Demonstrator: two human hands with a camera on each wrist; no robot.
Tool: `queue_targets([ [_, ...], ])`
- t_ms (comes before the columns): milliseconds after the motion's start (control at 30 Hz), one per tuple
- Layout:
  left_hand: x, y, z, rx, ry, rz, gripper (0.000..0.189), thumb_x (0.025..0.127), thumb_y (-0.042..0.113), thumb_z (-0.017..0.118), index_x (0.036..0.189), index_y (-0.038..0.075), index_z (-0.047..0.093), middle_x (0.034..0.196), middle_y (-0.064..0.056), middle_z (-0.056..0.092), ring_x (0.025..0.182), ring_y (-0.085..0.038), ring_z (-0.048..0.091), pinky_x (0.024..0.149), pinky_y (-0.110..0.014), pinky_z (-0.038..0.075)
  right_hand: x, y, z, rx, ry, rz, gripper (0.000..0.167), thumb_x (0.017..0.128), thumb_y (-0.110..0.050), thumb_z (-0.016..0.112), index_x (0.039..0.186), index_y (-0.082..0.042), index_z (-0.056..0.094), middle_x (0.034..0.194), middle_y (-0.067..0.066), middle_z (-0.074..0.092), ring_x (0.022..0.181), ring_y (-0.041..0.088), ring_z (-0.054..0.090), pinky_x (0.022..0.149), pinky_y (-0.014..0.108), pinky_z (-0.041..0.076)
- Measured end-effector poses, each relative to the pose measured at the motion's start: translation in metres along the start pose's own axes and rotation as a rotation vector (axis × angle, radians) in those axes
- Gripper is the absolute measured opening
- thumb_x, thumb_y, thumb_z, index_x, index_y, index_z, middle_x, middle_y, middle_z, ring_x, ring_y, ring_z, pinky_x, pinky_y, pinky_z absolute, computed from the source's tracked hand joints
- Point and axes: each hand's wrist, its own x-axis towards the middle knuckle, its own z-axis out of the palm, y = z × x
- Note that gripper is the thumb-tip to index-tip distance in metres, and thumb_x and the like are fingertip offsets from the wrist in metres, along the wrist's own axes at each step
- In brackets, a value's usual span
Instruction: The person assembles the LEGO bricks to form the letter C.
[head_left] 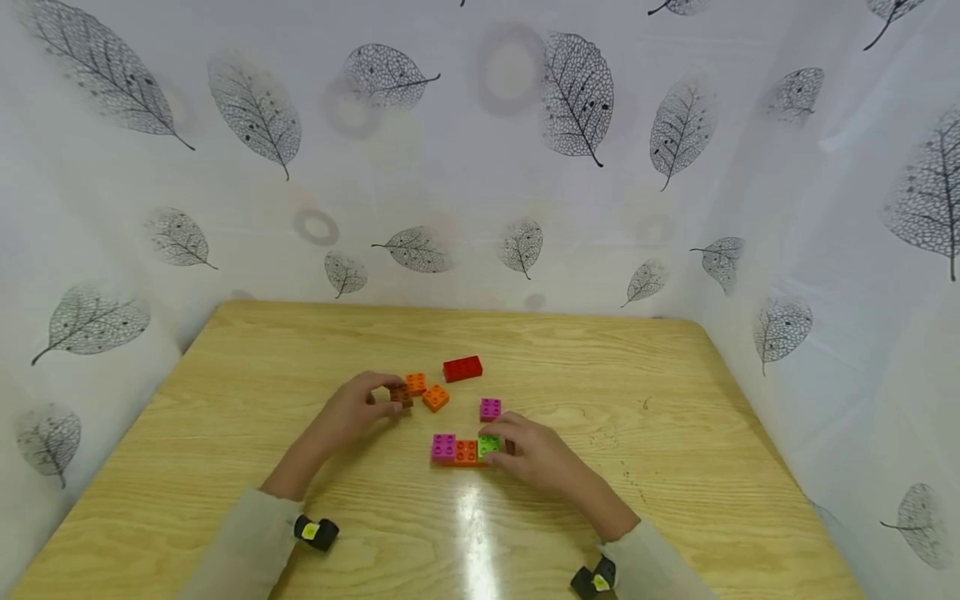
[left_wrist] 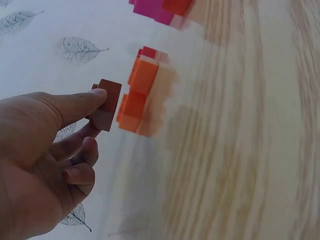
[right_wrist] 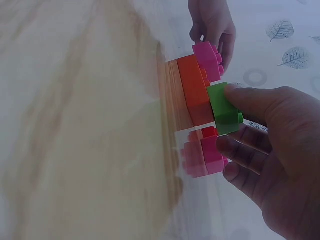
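Between thumb and fingers my left hand (head_left: 354, 408) pinches a brown toy building brick (head_left: 402, 395), also large in the left wrist view. Two small orange bricks (head_left: 436, 397) lie just right of it. My right hand (head_left: 542, 454) pinches a green brick (right_wrist: 223, 110) at the right end of a long orange brick (right_wrist: 192, 90). At that brick's left end sits a magenta brick (head_left: 443, 447), with bare orange studs between the two. Whether the green brick is fully pressed down I cannot tell. A second magenta brick (head_left: 491, 409) lies behind the right fingers.
A red brick (head_left: 462, 368) lies farther back on the wood-grain table (head_left: 585, 367). A pale curtain with a leaf print (head_left: 480, 167) hangs around the table's back and sides. Each wrist wears a small black camera strap (head_left: 316, 533).
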Motion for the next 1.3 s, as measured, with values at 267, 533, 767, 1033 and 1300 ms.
queue_targets([
  [267, -0.011, 0.02, 0.003, 0.001, -0.003, 0.08, 0.04, 0.095, 0.026, 0.071, 0.133, 0.015, 0.065, 0.125, -0.008, 0.063, 0.086, -0.017, 0.051, 0.07, -0.029, 0.046, 0.001, -0.001, -0.001, -0.009, 0.001, 0.006, 0.036, 0.097, -0.032, 0.069, 0.13, -0.017, 0.067, 0.109, -0.012, 0.058, 0.08, 0.008, 0.053, 0.067, 0.02, 0.048],
  [533, -0.021, 0.029, 0.012, -0.027, -0.063, 0.117, 0.038, 0.095, 0.027, 0.071, 0.131, 0.019, 0.066, 0.123, -0.002, 0.063, 0.084, -0.016, 0.052, 0.068, -0.028, 0.047, 0.0, -0.001, -0.002, -0.013, 0.002, 0.0, 0.036, 0.097, -0.031, 0.069, 0.129, -0.016, 0.067, 0.109, -0.011, 0.059, 0.08, 0.009, 0.053, 0.067, 0.021, 0.047],
  [767, -0.028, 0.036, 0.021, -0.031, -0.099, 0.186, 0.038, 0.095, 0.028, 0.07, 0.132, 0.021, 0.065, 0.124, 0.002, 0.062, 0.089, -0.016, 0.053, 0.072, -0.026, 0.048, 0.0, -0.001, -0.001, -0.005, 0.006, 0.009, 0.038, 0.097, -0.032, 0.069, 0.131, -0.017, 0.066, 0.111, -0.012, 0.059, 0.08, 0.007, 0.052, 0.066, 0.02, 0.048],
  [1033, -0.034, 0.046, 0.026, -0.015, -0.118, 0.203, 0.036, 0.094, 0.031, 0.071, 0.13, 0.024, 0.065, 0.127, 0.006, 0.062, 0.089, -0.012, 0.053, 0.074, -0.024, 0.048, 0.0, -0.001, -0.001, -0.013, 0.003, 0.017, 0.039, 0.097, -0.033, 0.068, 0.132, -0.016, 0.066, 0.112, -0.01, 0.06, 0.08, 0.006, 0.052, 0.067, 0.021, 0.047],
  [1300, -0.035, 0.048, 0.032, -0.016, -0.129, 0.21, 0.033, 0.094, 0.029, 0.072, 0.126, 0.026, 0.067, 0.118, 0.01, 0.063, 0.088, -0.012, 0.053, 0.073, -0.025, 0.048, 0.0, -0.001, -0.001, -0.007, 0.0, 0.023, 0.038, 0.097, -0.032, 0.069, 0.131, -0.015, 0.066, 0.114, -0.009, 0.061, 0.081, 0.008, 0.053, 0.068, 0.021, 0.048],
])
